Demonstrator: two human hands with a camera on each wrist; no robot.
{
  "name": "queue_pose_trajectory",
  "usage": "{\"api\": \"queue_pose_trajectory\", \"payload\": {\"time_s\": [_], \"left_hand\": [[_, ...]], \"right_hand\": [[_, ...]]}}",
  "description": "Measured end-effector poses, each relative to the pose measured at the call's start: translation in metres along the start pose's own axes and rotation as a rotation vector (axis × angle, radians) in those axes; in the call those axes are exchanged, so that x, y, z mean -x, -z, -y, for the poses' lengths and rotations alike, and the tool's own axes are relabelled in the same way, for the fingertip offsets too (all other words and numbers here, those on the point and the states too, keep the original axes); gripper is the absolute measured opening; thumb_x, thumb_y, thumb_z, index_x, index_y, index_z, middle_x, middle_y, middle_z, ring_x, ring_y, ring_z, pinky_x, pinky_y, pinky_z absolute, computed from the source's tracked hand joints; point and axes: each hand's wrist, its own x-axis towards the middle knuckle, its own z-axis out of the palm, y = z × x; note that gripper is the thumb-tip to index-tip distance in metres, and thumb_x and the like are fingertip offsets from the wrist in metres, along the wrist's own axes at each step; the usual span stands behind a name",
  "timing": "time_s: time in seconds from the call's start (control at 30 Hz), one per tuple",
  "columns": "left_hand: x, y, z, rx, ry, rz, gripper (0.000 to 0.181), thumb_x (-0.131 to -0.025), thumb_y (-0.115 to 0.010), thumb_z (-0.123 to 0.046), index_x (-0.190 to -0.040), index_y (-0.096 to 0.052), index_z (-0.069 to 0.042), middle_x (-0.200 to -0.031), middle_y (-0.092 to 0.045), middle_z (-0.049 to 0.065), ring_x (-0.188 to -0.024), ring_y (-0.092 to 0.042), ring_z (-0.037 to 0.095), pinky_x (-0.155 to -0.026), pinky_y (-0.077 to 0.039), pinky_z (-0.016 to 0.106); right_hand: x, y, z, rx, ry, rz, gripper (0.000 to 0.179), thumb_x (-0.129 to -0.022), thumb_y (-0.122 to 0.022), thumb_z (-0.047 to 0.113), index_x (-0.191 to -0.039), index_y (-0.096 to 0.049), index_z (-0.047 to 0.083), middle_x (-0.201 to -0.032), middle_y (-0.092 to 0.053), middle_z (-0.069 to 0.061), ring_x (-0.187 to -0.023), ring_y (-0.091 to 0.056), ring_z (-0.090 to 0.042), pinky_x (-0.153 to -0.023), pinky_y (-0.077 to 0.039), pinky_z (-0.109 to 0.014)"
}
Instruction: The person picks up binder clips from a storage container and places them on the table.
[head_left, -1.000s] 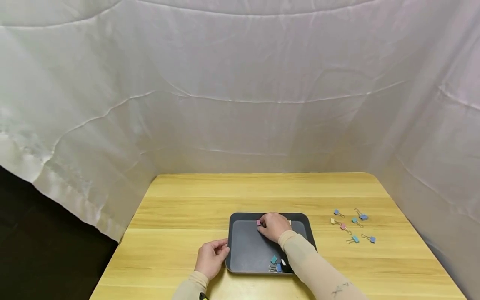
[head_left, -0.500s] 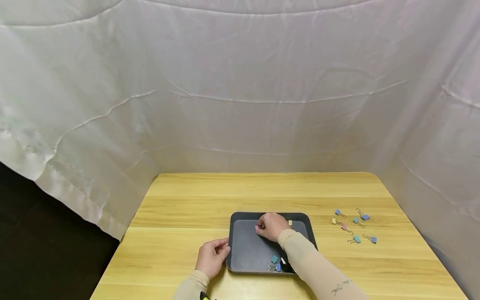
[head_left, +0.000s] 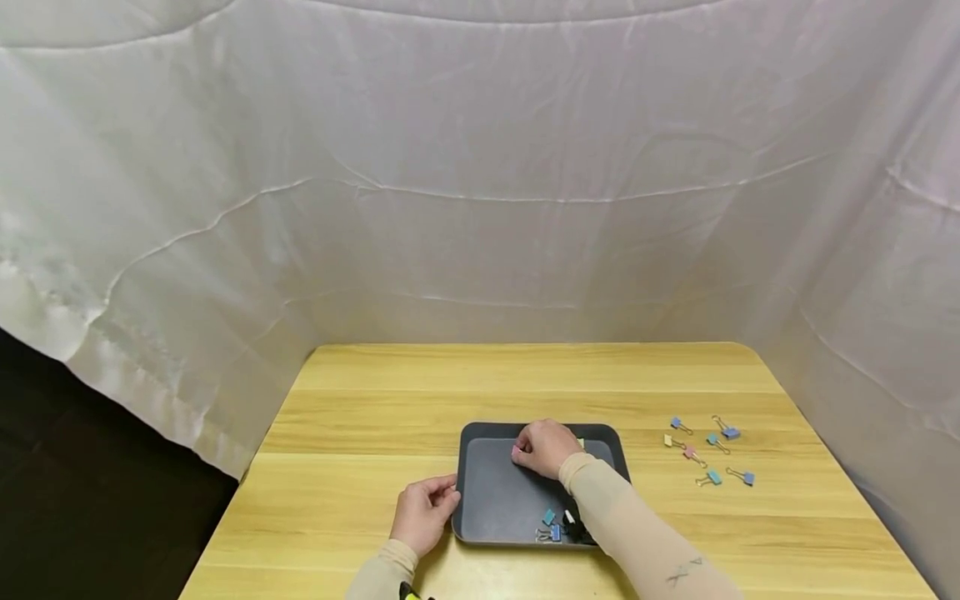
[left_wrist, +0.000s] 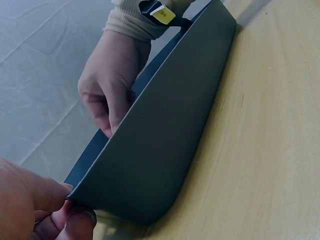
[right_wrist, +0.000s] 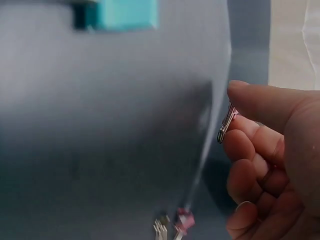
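My right hand [head_left: 547, 448] is over the far part of a dark grey tray [head_left: 462, 467]. Between thumb and forefinger it pinches a pink binder clip [right_wrist: 233, 114] by its metal handles; the pink end [head_left: 516, 452] shows past the fingertips. My left hand [head_left: 423, 515] grips the tray's left rim, thumb above and fingers below in the left wrist view. Inside the tray, near the front, lie a teal clip [head_left: 549, 517], a blue clip [head_left: 555, 533] and a black one [head_left: 574, 528], partly behind my right sleeve. A yellow clip [head_left: 581, 443] is mostly hidden beyond my right wrist.
Several loose binder clips, blue, teal, yellow and pink [head_left: 690, 453], are scattered on the wooden table [head_left: 360, 408] right of the tray. Another pink clip [right_wrist: 185, 220] lies in the tray in the right wrist view. Pale cloth [head_left: 480, 250] hangs around the table.
The pink clip in my right hand has shifted slightly toward me, then a little back. My left hand has kept its grip on the tray rim.
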Motion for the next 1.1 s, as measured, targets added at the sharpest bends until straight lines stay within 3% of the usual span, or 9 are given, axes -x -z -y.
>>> {"api": "queue_pose_trajectory", "payload": {"time_s": [0.3, 0.5, 0.83, 1.1], "left_hand": [[0.000, -0.001, 0.001, 0.005, 0.003, -0.005, 0.021, -0.085, -0.069, 0.000, -0.105, -0.070, 0.007, -0.080, -0.065, 0.002, -0.071, -0.057, 0.007, -0.061, -0.048, 0.018], [-0.001, 0.000, 0.000, 0.005, -0.002, -0.001, 0.021, -0.085, -0.069, 0.000, -0.105, -0.069, 0.007, -0.080, -0.065, 0.002, -0.071, -0.057, 0.008, -0.060, -0.048, 0.018], [0.000, 0.002, 0.000, -0.007, -0.002, 0.001, 0.021, -0.085, -0.069, -0.001, -0.104, -0.070, 0.007, -0.079, -0.064, 0.002, -0.070, -0.056, 0.007, -0.060, -0.047, 0.017], [0.002, 0.008, -0.001, -0.007, 0.008, -0.006, 0.020, -0.085, -0.069, -0.001, -0.104, -0.070, 0.007, -0.079, -0.064, 0.002, -0.069, -0.056, 0.007, -0.059, -0.048, 0.019]], "right_hand": [[0.011, 0.037, -0.019, -0.054, -0.099, -0.032, 0.008, -0.086, -0.072, 0.025, -0.080, -0.073, 0.019, -0.063, -0.059, 0.013, -0.053, -0.051, -0.005, -0.057, -0.046, -0.028], [0.030, 0.065, -0.056, -0.031, -0.169, -0.084, 0.009, -0.085, -0.072, 0.029, -0.085, -0.074, 0.020, -0.072, -0.063, 0.012, -0.062, -0.053, -0.006, -0.062, -0.047, -0.031], [0.096, 0.100, -0.154, 0.024, -0.321, -0.127, 0.017, -0.088, -0.067, 0.028, -0.089, -0.075, 0.012, -0.074, -0.065, 0.006, -0.063, -0.054, -0.011, -0.061, -0.047, -0.034], [0.152, 0.117, -0.212, 0.065, -0.393, -0.144, 0.029, -0.088, -0.068, 0.036, -0.093, -0.075, 0.009, -0.082, -0.070, -0.002, -0.070, -0.062, -0.019, -0.065, -0.050, -0.046]]}}
